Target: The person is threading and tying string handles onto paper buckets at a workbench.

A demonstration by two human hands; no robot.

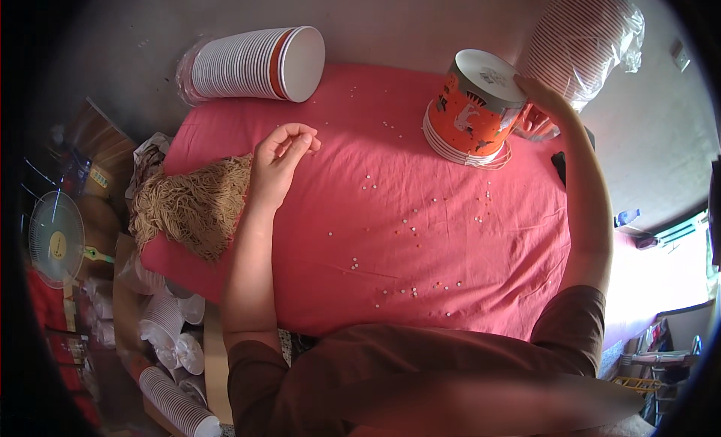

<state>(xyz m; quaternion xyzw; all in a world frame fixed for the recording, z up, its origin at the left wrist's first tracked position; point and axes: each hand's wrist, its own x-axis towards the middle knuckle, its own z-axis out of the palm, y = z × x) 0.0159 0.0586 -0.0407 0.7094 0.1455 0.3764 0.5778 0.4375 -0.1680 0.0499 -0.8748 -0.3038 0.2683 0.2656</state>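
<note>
A stack of cups (472,110) stands on the table (420,234), far right. Another stack (251,63) lies far left. Strings (197,204) lie at the left edge.

Clear plastic bag (593,39) w/ striped cups top right; 2nd bag (189,75) top left.

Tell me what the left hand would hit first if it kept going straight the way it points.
Probably the wrapped stack of white paper bowls lying on its side beyond the left hand; only bare red cloth lies between, though depth is unclear.
</note>
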